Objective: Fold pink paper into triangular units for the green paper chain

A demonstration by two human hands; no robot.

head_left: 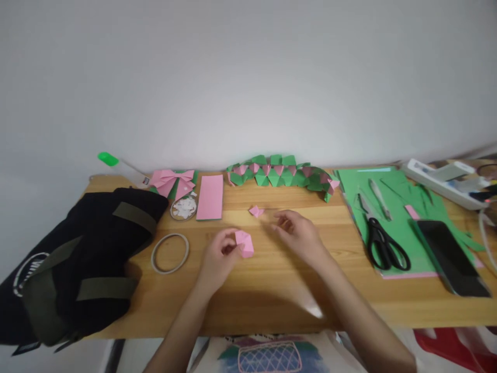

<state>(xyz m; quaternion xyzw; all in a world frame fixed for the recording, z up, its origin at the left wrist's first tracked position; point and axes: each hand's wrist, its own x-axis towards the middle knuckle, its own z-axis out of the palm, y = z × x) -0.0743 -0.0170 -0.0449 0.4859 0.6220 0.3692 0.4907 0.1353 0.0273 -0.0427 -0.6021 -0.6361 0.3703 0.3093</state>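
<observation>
My left hand [219, 257] is closed on a folded pink paper piece [245, 243], pinching it just above the wooden table [272, 290]. My right hand [297, 231] hovers to its right, fingers loosely curled and reaching toward a smaller folded pink piece [256, 211] lying on the table; the hand is blurred and nothing shows in it. Behind both hands lies a curved chain of green and pink folded units [281, 172].
A black bag [81, 259] fills the left end. Near it lie a tape ring [170, 253], a dish of white scraps [184, 207], a pink paper rectangle [210, 197] and a pink bow [173, 181]. Right: green sheets [392, 207], scissors [384, 243], a phone [452, 256], a power strip [442, 178].
</observation>
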